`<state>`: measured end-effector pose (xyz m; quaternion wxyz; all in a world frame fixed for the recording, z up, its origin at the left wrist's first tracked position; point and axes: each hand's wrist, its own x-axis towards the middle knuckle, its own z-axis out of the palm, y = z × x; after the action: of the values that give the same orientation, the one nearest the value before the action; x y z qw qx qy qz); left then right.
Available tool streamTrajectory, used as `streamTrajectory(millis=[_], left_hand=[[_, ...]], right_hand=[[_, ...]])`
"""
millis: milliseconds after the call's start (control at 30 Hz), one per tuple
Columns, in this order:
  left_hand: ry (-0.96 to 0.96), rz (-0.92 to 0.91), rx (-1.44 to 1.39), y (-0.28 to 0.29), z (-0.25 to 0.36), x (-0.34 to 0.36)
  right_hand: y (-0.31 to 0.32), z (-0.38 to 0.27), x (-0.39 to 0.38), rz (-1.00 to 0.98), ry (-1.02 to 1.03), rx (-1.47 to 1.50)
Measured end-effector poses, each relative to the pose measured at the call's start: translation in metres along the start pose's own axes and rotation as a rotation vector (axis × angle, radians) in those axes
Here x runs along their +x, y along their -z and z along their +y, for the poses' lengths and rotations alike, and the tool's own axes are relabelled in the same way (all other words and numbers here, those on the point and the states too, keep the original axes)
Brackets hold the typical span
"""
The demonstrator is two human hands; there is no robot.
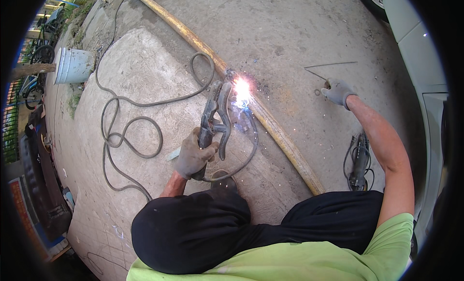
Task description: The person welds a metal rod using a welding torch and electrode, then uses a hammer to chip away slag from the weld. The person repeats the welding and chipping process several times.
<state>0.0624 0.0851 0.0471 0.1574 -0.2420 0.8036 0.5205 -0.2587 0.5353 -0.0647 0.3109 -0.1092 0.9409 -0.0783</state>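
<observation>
Gloved hands welding a long rusty pipe on concrete ground.

Centre-left, the left hand [193,155] has its fingers closed around the electrode holder [215,114], rigid, best gripped by its handle; sparks [241,91] meet the heavy pipe [270,124]. Upper right, the right hand [337,91] rests its fingers on the ground.

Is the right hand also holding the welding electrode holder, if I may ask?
No, the gloved right hand rests on the concrete ground, well apart from the electrode holder that the left hand holds.

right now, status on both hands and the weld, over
Left hand gloved, gripping electrode holder, arc burning on yellowish pipe. Right hand gloved, braced on concrete near loose rods. Welding cable coiled left, off the pipe.
</observation>
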Motion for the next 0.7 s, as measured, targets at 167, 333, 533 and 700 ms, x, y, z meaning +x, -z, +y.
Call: streamTrajectory(millis=[167, 333, 533, 700], left_hand=[[0.018, -0.016, -0.04, -0.002, 0.002, -0.001], [0.014, -0.01, -0.055, -0.003, 0.001, 0.0], [0.032, -0.016, -0.044, -0.001, 0.0, 0.0], [0.043, -0.024, -0.061, -0.004, 0.004, -0.002]], right_hand=[[0.005, -0.005, -0.004, -0.047, -0.017, 0.049], [-0.001, 0.003, 0.0, -0.015, -0.004, 0.027], [-0.001, 0.002, -0.001, 0.014, 0.031, 0.011], [-0.002, 0.006, 0.002, 0.007, 0.029, -0.002]])
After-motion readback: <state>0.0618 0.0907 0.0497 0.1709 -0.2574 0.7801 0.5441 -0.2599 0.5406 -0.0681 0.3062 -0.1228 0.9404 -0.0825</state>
